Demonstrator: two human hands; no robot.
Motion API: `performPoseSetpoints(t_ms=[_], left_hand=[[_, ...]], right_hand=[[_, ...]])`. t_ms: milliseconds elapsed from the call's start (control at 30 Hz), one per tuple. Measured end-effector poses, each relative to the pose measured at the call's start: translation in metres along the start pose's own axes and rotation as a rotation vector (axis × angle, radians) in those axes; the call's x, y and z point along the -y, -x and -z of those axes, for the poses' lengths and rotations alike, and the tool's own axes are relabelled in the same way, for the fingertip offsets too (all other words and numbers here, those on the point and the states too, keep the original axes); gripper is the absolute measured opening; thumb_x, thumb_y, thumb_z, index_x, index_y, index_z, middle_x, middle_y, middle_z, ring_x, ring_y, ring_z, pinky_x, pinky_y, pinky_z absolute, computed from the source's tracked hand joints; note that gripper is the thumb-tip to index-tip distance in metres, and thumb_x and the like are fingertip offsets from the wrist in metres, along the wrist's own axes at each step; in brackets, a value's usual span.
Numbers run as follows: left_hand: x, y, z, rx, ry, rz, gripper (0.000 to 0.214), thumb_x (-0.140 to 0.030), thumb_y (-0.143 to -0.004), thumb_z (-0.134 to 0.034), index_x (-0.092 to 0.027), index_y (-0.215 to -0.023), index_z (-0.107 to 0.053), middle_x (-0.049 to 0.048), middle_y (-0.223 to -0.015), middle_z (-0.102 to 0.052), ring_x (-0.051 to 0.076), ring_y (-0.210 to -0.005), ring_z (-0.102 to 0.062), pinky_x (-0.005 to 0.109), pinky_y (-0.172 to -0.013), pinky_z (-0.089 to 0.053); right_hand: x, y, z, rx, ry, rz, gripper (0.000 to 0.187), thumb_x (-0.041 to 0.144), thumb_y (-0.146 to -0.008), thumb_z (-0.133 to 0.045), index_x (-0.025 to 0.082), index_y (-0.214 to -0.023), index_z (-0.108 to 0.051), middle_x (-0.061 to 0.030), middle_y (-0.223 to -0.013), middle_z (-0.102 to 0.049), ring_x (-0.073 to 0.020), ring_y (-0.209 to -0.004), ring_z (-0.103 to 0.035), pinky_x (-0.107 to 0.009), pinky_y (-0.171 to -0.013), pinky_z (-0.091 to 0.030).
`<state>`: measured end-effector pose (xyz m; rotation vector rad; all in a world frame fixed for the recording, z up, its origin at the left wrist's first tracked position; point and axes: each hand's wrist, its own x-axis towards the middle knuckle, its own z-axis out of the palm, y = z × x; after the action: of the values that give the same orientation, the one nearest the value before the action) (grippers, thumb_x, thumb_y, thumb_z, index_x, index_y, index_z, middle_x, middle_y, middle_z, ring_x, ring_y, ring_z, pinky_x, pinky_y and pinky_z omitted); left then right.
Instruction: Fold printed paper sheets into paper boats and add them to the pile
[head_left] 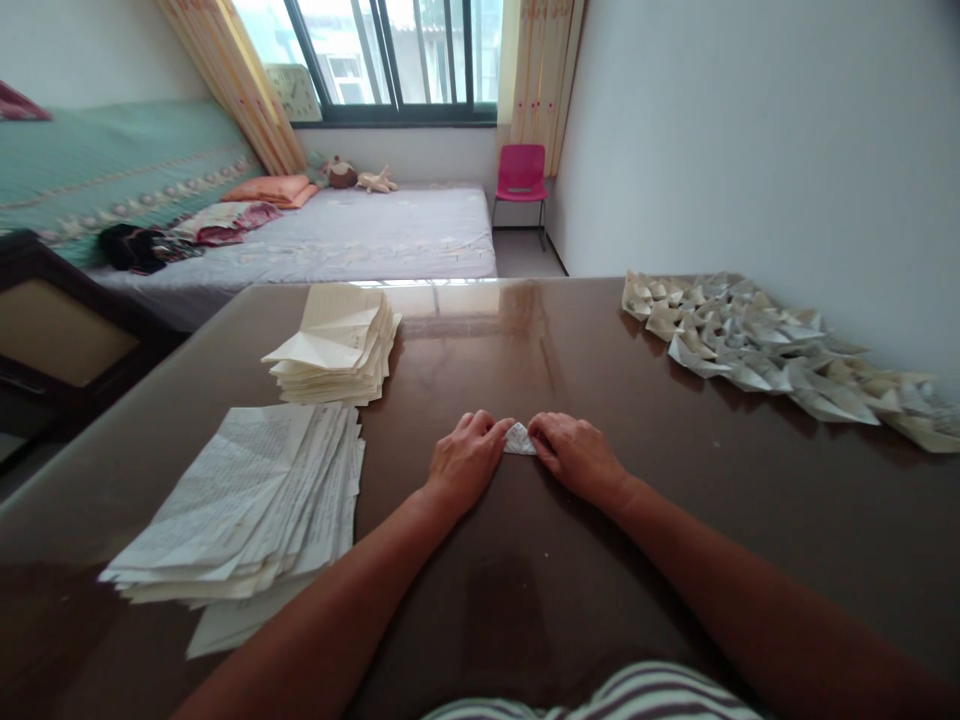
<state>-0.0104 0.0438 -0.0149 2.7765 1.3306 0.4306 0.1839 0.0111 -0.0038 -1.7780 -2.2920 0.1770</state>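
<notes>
A small piece of folded printed paper lies on the brown table in front of me, its top coming to a point. My left hand is closed on its left edge, thumb and fingers together. From the other side, my right hand has its curled fingers on the paper's right edge. Both hands rest on the tabletop, and the fingers cover the paper's two ends.
Two stacks of creased paper stand at my left, a printed white stack nearer and a cream stack behind. Several folded paper boats sit in rows at the right. Beyond the table are a bed and a pink chair.
</notes>
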Motion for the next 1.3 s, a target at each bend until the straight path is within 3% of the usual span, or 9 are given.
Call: performPoseSetpoints(t_ms=[133,200,433,633,1300], left_hand=[[-0.001,0.003,0.002,-0.024,-0.033,-0.25,0.028,-0.027,-0.096,-0.045,-0.024,-0.121,-0.056,0.0045,-0.106,-0.061,0.018,-0.101,-0.05,0.028,-0.085,-0.047],[-0.003,0.005,0.005,0.017,-0.056,-0.312,0.03,-0.028,-0.095,-0.046,-0.023,-0.123,-0.054,0.005,-0.108,-0.061,0.019,-0.101,-0.051,0.03,-0.084,-0.047],[-0.009,0.008,0.009,0.078,-0.139,-0.264,0.034,-0.029,-0.095,-0.046,-0.027,-0.129,-0.049,0.0042,-0.113,-0.061,0.018,-0.101,-0.053,0.029,-0.074,-0.045],[-0.012,0.009,0.013,0.101,-0.16,-0.248,0.034,-0.028,-0.095,-0.046,-0.026,-0.129,-0.048,0.0028,-0.116,-0.06,0.019,-0.103,-0.052,0.031,-0.073,-0.045],[-0.009,0.017,0.022,0.111,-0.199,-0.186,0.025,-0.022,-0.094,-0.046,-0.02,-0.115,-0.059,0.005,-0.1,-0.063,0.021,-0.097,-0.054,0.034,-0.069,-0.043]], right_hand=[[0.0,-0.001,-0.002,-0.004,0.023,0.005,0.011,0.027,-0.093,-0.047,0.021,-0.092,-0.057,-0.0017,-0.089,-0.065,-0.0167,-0.085,-0.059,-0.027,-0.068,-0.033],[-0.001,-0.001,-0.002,-0.008,0.017,0.014,0.012,0.027,-0.094,-0.047,0.021,-0.092,-0.058,-0.0014,-0.089,-0.065,-0.0165,-0.086,-0.059,-0.027,-0.069,-0.034],[0.005,0.01,0.016,0.054,0.173,0.153,0.021,0.024,-0.095,-0.046,0.024,-0.108,-0.062,-0.0058,-0.102,-0.064,-0.0207,-0.098,-0.055,-0.032,-0.075,-0.035],[0.015,0.026,0.029,0.161,0.342,0.21,0.038,0.015,-0.092,-0.044,0.019,-0.129,-0.052,-0.0126,-0.116,-0.061,-0.0252,-0.102,-0.054,-0.036,-0.072,-0.038],[0.021,0.035,0.034,0.236,0.412,0.166,0.037,0.011,-0.089,-0.044,0.01,-0.123,-0.057,-0.0159,-0.118,-0.061,-0.0265,-0.099,-0.055,-0.039,-0.07,-0.041]])
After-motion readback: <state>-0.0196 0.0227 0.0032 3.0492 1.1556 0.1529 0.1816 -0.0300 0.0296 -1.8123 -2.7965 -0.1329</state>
